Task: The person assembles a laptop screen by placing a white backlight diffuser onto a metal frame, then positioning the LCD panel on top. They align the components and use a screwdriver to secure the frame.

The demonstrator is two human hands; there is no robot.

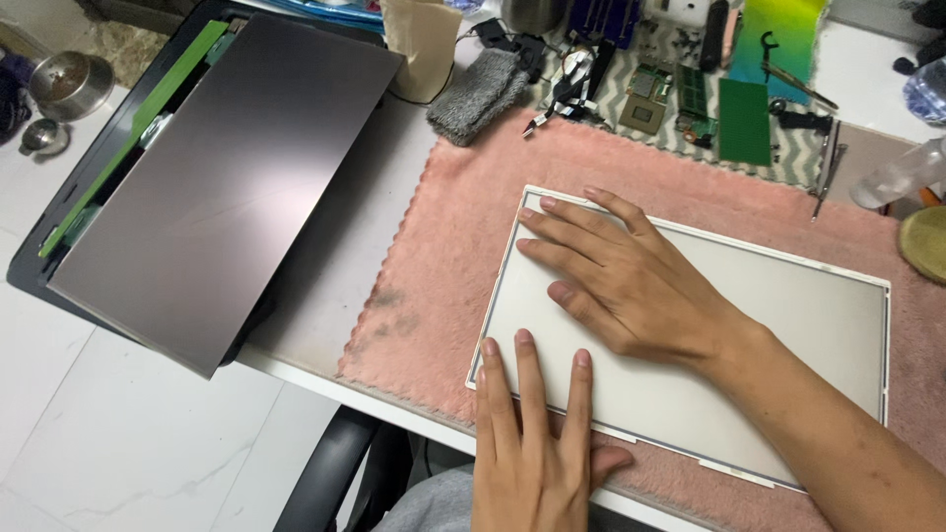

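A white rectangular backlight panel [788,315] in a thin white frame lies on a pink towel [453,236]. My right hand [621,276] rests flat on the panel's left half, fingers spread and pointing toward its upper left corner. My left hand [537,433] lies flat at the panel's near left edge, fingers stretched out over the white sheet. Neither hand holds anything. To the left, a dark glossy screen sheet [227,177] lies on a black display housing [30,266] with a green circuit strip [138,128] along its far edge.
At the back of the table are a grey cloth [478,94], small circuit boards [670,99], a green board [744,120], screwdrivers [826,167] and cables. A plastic bottle [902,172] lies at far right. Metal bowls [69,84] sit on the white tiled floor.
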